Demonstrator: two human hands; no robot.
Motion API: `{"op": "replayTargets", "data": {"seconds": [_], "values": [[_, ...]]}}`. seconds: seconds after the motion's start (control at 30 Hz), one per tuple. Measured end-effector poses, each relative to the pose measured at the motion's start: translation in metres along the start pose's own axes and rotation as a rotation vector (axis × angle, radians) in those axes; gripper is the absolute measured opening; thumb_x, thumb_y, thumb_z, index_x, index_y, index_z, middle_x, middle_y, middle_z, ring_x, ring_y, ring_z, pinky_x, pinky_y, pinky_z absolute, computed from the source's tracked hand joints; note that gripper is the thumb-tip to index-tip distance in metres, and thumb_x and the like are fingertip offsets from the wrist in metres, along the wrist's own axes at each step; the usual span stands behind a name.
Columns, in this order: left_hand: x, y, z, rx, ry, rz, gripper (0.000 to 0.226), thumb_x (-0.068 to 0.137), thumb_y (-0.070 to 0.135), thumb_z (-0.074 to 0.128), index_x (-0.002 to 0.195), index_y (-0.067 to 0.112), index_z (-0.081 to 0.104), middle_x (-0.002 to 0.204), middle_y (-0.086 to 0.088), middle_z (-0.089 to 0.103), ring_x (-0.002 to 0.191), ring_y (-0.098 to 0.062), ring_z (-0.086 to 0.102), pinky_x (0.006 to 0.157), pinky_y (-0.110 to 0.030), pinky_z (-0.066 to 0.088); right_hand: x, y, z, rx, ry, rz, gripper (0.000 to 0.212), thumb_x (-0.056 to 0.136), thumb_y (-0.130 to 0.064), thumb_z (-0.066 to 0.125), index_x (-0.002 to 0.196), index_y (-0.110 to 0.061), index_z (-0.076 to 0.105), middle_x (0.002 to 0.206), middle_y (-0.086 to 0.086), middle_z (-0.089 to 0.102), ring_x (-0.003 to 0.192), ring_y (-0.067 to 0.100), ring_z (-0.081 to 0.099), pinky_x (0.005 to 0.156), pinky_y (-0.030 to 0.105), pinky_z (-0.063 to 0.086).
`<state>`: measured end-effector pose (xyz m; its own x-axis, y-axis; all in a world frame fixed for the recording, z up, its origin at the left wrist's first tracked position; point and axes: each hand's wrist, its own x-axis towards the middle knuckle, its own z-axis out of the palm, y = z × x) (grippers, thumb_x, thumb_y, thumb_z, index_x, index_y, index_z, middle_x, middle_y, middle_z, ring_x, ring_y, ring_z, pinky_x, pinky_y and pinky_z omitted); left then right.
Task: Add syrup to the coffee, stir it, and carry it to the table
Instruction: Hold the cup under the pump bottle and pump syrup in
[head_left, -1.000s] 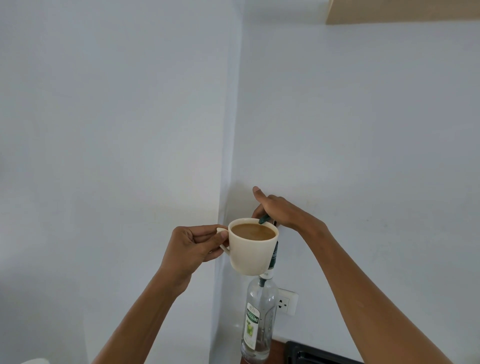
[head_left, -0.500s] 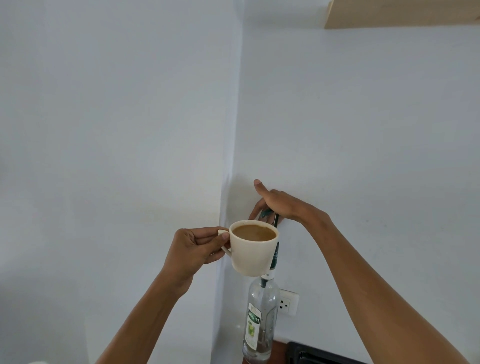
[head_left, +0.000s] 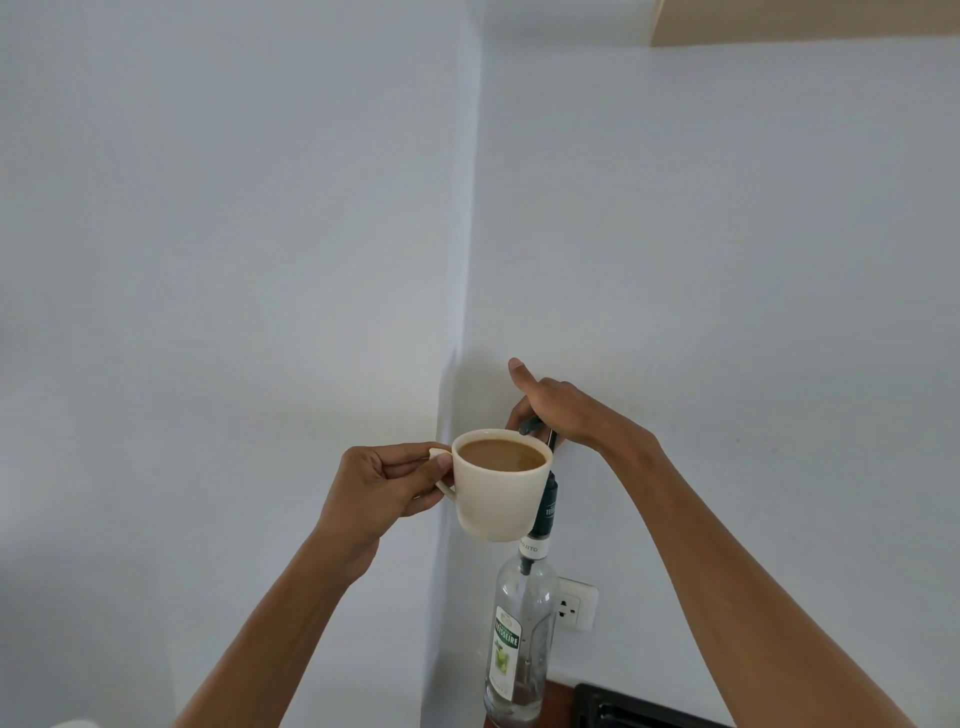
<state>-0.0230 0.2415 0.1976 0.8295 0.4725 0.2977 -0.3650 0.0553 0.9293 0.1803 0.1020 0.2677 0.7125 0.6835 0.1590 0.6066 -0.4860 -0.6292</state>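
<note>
A cream cup (head_left: 500, 501) full of light brown coffee (head_left: 503, 455) is held up in the air by its handle in my left hand (head_left: 384, 486). Just behind it stands a tall clear syrup bottle (head_left: 519, 644) with a green-and-white label and a dark green pump (head_left: 546, 506) on top. My right hand (head_left: 558, 404) rests over the pump head, palm down, with the thumb sticking up. The pump spout sits at the cup's far rim. No syrup stream is visible.
The bottle stands in a corner of white walls on a brown counter (head_left: 558, 699). A white wall socket (head_left: 575, 603) is right of the bottle. A black object (head_left: 634, 709) lies at the bottom edge. A beige cabinet (head_left: 800, 21) hangs top right.
My right hand and the pump head under it have risen a little. The cup has stayed next to the spout.
</note>
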Motion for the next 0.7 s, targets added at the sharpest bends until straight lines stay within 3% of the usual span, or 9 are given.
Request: {"op": "replayTargets", "data": {"seconds": [0.3,0.7], "values": [[0.0042,0.0031,-0.0027,0.002,0.000,0.006,0.016,0.089,0.005,0.073,0.101,0.004,0.083,0.092,-0.015,0.083,0.085,-0.019,0.081,0.072,-0.019,0.062,0.0006,0.0049,0.0030,0.033,0.033,-0.012,0.095,0.092,-0.079,0.011,0.076,-0.016,0.081,0.080,0.003,0.078,0.073,0.015,0.070,0.064,0.027,0.049],[0.0090,-0.0005,-0.0038,0.002,0.006,0.005,0.016,0.089,0.005,0.073,0.102,0.003,0.082,0.092,-0.015,0.083,0.084,-0.019,0.081,0.072,-0.020,0.062,0.0001,0.0099,0.0066,0.057,0.053,-0.022,0.095,0.088,-0.082,0.011,0.080,-0.016,0.080,0.083,0.001,0.078,0.078,0.017,0.073,0.064,0.027,0.050]]}}
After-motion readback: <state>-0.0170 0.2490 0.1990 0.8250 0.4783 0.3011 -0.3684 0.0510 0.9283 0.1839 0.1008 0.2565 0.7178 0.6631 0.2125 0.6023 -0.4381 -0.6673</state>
